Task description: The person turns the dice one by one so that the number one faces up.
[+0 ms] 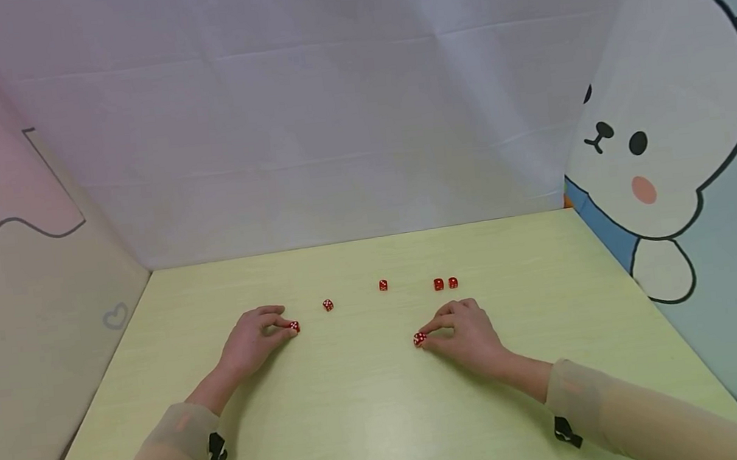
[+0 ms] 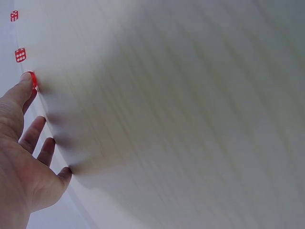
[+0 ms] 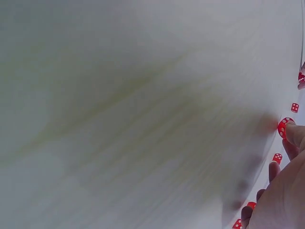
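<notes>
At the left of the table, my left hand (image 1: 252,347) pinches a small red die (image 1: 294,327) with white pips between thumb and forefinger. Its other fingers are spread, with their tips down at the tabletop in the left wrist view. Right of centre, my right hand (image 1: 468,339) pinches another red die (image 1: 420,339) by its thumb and fingertips, which partly cover it. A loose red die (image 1: 327,305) lies just beyond the left hand. Farther along sits a middle die (image 1: 383,285). Two dice, a left one (image 1: 438,284) and a right one (image 1: 453,282), lie close together behind the right hand.
The pale yellow wood-grain table (image 1: 360,423) meets a white cloth backdrop (image 1: 332,130) at its far edge. Printed panels stand on both sides, the right one bearing a cartoon rabbit (image 1: 666,135). Both forearms wear light sleeves (image 1: 652,410).
</notes>
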The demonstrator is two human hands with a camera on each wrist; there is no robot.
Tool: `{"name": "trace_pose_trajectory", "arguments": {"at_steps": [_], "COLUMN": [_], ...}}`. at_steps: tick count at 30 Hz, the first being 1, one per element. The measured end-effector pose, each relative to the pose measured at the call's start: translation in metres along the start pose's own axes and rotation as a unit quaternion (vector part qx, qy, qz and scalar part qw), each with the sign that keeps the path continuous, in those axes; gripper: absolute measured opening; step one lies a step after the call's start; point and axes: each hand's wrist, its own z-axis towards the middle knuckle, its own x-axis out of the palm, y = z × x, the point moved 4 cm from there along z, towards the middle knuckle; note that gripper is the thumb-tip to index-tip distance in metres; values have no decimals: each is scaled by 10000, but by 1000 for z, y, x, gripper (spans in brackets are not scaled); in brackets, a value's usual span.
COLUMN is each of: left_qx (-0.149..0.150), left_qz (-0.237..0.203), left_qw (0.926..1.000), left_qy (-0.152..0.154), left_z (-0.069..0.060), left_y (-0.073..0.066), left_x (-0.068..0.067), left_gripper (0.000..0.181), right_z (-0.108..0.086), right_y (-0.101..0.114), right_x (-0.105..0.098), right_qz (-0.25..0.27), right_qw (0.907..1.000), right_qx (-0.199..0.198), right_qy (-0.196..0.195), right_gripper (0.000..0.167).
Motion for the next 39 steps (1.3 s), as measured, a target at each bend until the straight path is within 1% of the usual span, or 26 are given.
{"name": "trace_pose_trajectory", "arguments": {"at_steps": [6,13,20,26,32,36,39], "left_qx": [60,24,-42,-62,11,30,52], "left_qz": [53,13,29,34,63,49,60], "left_qw": [10000,10000,10000,10000,10000,10000,10000], "left_qy": [-40,21,29,27,27,11,-8], "left_z": [-1,-1,-1,-2,-2,-1,-1], "left_y": [-1,-4,-5,-5,-5,-3,-3], "left_x": [-2,-4,-5,-4,-4,-3,-4], "left_gripper": [16,15,15,15,16,14,14], "right_z": [-1,-1,-4,-5,-5,-4,-2], "right_y": [0,1,3,1,0,0,1], "right_x": [-1,-4,-7,-6,-6,-8,-11], "right_qz": [-65,-389,-664,-785,-756,-796,-929], "right_qw": [10000,9986,9961,9952,9954,9956,9944], "right_qx": [-56,-324,-535,-548,-553,-463,-485], "right_qy": [-6,-155,-225,-201,-196,-144,-147], "right_gripper": [11,9,8,8,10,14,17]}}
